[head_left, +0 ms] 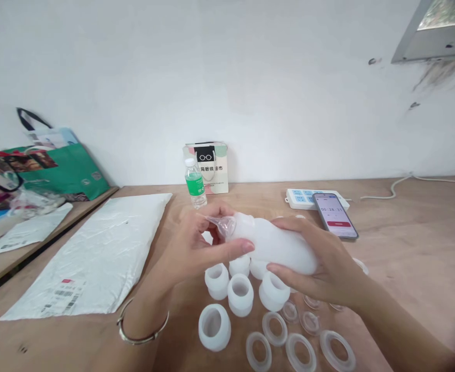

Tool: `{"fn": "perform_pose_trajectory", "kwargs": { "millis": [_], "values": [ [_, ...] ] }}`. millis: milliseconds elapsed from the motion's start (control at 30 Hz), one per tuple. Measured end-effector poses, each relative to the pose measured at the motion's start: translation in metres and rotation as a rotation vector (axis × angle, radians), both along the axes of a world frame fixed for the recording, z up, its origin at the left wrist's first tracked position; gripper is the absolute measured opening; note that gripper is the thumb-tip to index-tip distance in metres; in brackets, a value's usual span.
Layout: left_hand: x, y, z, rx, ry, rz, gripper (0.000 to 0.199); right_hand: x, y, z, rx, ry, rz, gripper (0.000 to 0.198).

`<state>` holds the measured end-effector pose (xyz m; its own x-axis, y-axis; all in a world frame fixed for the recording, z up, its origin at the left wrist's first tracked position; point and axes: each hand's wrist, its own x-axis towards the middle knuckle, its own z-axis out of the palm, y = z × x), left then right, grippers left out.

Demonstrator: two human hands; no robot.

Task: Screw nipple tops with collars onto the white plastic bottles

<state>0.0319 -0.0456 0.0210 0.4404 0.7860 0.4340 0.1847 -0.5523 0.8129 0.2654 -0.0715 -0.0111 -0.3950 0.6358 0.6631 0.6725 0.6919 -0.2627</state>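
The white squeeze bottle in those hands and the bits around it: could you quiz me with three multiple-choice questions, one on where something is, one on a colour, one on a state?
1. Where does the phone lie?
A. on the white plastic bag
B. on the table, right of the hands, by the power strip
C. inside the green bag

2. What colour is the label of the water bottle?
A. green
B. red
C. blue

3. How is the white bottle held?
A. standing upright on the table
B. lying alone among the rings
C. on its side in the right hand, the left hand at its clear tip

Answers: 1 B, it lies beside the strip; 2 A, the band is green; 3 C, both hands grip it above the table.
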Motion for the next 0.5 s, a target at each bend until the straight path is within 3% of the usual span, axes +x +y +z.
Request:
{"fn": "perform_pose_trajectory", "kwargs": {
  "millis": [167, 233, 367, 500],
  "values": [
    [0.004, -0.004, -0.008, 0.058, -0.064, -0.074, 0.027, 0.013, -0.007, 0.008, -0.334, 0.100, 0.166, 0.039],
    [0.005, -0.003, -0.008, 0.088, -0.048, -0.081, 0.026, 0.014, -0.006, 0.009, -0.386, 0.120, 0.171, 0.041],
    [-0.001, 0.003, 0.000, 0.245, -0.010, 0.054, 0.025, 0.014, 0.003, 0.007, -0.338, 0.137, 0.092, 0.050],
    [-0.018, 0.016, 0.008, 0.276, 0.102, 0.358, 0.029, 0.020, 0.016, 0.008, -0.212, 0.312, 0.044, 0.044]
  ]
}}
